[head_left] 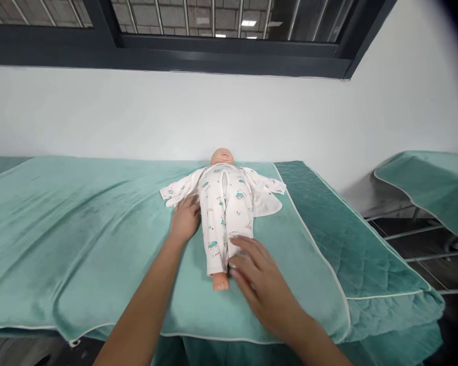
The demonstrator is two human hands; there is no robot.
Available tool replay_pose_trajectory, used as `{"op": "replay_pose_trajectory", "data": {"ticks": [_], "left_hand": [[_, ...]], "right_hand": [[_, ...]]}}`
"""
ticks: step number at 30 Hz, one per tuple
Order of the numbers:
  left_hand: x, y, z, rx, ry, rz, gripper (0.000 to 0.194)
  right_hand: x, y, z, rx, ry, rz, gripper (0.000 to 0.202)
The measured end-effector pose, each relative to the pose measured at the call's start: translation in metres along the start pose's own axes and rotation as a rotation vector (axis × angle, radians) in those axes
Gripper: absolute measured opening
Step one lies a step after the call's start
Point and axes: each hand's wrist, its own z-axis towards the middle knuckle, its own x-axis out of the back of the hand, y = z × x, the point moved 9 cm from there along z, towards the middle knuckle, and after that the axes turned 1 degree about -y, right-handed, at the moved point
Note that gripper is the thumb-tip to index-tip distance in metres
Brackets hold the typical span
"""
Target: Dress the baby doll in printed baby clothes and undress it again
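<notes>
A baby doll (222,156) lies on its back on a green blanket (99,244), its head by the wall. White printed trousers (238,195) cover its legs and reach up to its chest. A white printed top (265,195) lies spread under it, sleeves out to both sides. My left hand (185,217) rests beside the doll's hip at the left, touching the top's edge, its fingers partly hidden by the cloth. Over the lower right trouser leg is my right hand (254,274), fingers apart and bent. One bare foot (220,281) shows; the other is hidden behind my right hand.
Darker quilted bedding (339,234) lies under the blanket at the right. A white wall (156,112) and a dark window frame (213,58) stand behind the bed. Another green cloth (438,183) hangs over a metal frame at the far right.
</notes>
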Motion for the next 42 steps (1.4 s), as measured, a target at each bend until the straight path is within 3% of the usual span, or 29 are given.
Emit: {"op": "replay_pose_trajectory", "data": {"ticks": [2,5,8,11,16,21,25,28,31,35,39,42], "left_hand": [[-0.002,0.001,0.000,-0.016,-0.009,0.031,0.038],[-0.004,0.004,0.000,-0.048,-0.011,0.062,0.042],[-0.004,0.002,0.001,-0.030,0.002,0.032,0.042],[-0.002,-0.003,0.002,0.016,0.034,-0.047,0.040],[0.001,-0.007,0.003,0.023,0.077,-0.171,0.038],[0.001,-0.011,0.002,0.012,0.103,-0.247,0.035],[0.001,-0.014,0.001,0.012,0.118,-0.273,0.033],[-0.001,-0.015,0.001,0.012,0.116,-0.278,0.033],[-0.003,-0.016,0.002,0.020,0.113,-0.287,0.033],[-0.005,-0.018,0.002,0.016,0.106,-0.296,0.034],[-0.004,-0.016,0.002,0.003,0.102,-0.278,0.033],[-0.002,-0.013,0.000,0.002,0.094,-0.237,0.029]], "right_hand": [[0.006,0.026,-0.017,-0.117,0.093,0.066,0.029],[-0.002,0.058,-0.041,-0.283,0.139,0.105,0.040],[-0.018,0.071,-0.048,-0.349,0.117,0.039,0.039],[-0.023,0.073,-0.037,-0.344,0.108,-0.047,0.028],[-0.007,0.054,-0.019,-0.253,0.086,0.040,0.014],[0.016,0.033,-0.024,-0.162,0.119,0.048,0.004],[-0.001,0.051,-0.039,-0.196,0.016,-0.093,0.013],[-0.004,0.056,-0.047,-0.247,0.034,-0.113,0.027],[0.004,0.034,-0.042,-0.193,0.113,-0.078,0.037],[-0.003,0.004,-0.015,-0.081,0.091,-0.206,0.029],[-0.021,0.004,0.005,-0.100,0.049,-0.334,0.015],[-0.025,0.002,0.010,-0.073,0.038,-0.334,0.020]]}}
